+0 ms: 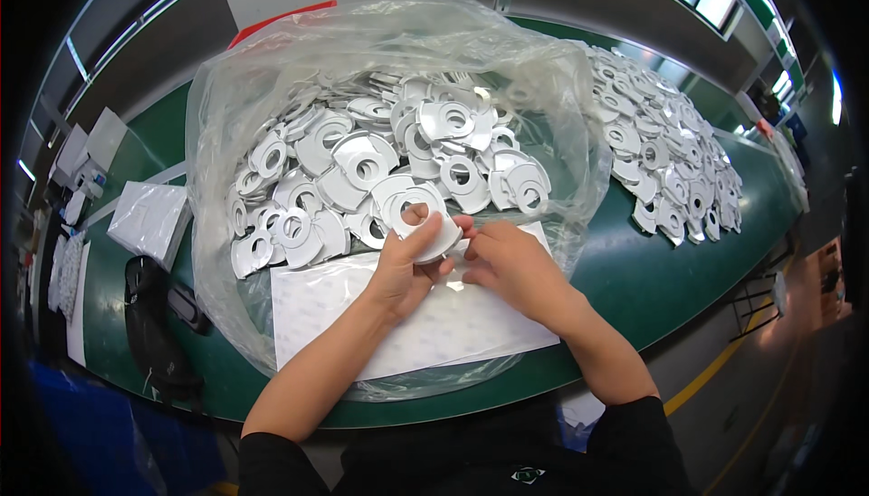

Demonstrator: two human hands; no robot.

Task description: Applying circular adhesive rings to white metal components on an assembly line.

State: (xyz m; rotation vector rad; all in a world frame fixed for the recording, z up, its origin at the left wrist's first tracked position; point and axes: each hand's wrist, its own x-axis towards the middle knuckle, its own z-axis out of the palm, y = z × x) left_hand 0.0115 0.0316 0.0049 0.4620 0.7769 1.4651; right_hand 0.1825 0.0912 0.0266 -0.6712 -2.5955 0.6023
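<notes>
Part (445, 242) gripped in left hand (403, 268), lower centre of frame; right hand (518, 265) curled at part's right edge, cannot tell whether gripping. Handling seemingly unfinished: many loose parts (340, 190) in bag (215, 143), upper centre; heap (672, 157) on surface (625, 290), upper right, perhaps done, perhaps waiting.

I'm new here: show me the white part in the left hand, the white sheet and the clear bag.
White part (445, 237): head view, on its flat face, right of the thumb.
White sheet (457, 326): head view, on its bare middle, between the forearms.
Clear bag (389, 41): head view, on its far wall.
</notes>
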